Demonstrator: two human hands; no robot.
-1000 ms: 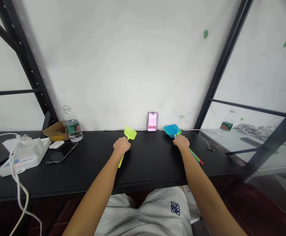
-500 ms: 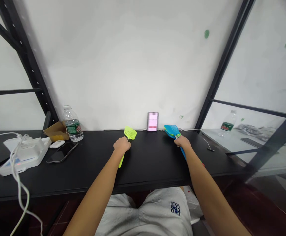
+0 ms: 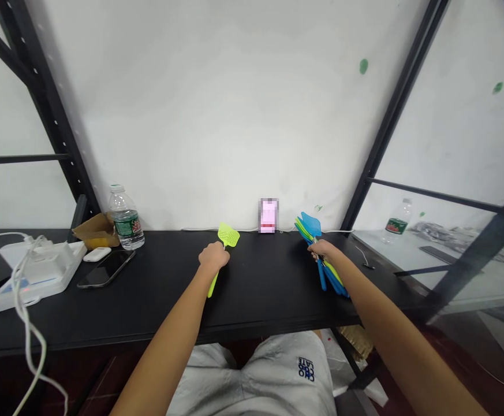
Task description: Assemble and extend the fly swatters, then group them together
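Observation:
My left hand [image 3: 214, 256] is closed around the shaft of a yellow-green fly swatter [image 3: 228, 234]. Its mesh head points toward the wall and its handle end shows below my hand. Off to the right, my right hand [image 3: 321, 251] grips a bundle of fly swatters [image 3: 310, 223], blue and yellow-green, by their shafts. Their heads fan out beyond the fingers, and several handles spread out below my hand over the black tabletop [image 3: 264, 289].
A blurred phone [image 3: 268, 215] stands against the wall between my hands. On the left are a water bottle [image 3: 126, 218], a cardboard box [image 3: 98, 231], a dark phone [image 3: 107, 269], a white case [image 3: 97, 255] and a power strip [image 3: 39, 271] with cables. A short cable [image 3: 366, 263] lies right.
My right hand has turned the bundle, so its heads and handles now fan apart and tilt up more. My left hand and its swatter have barely moved.

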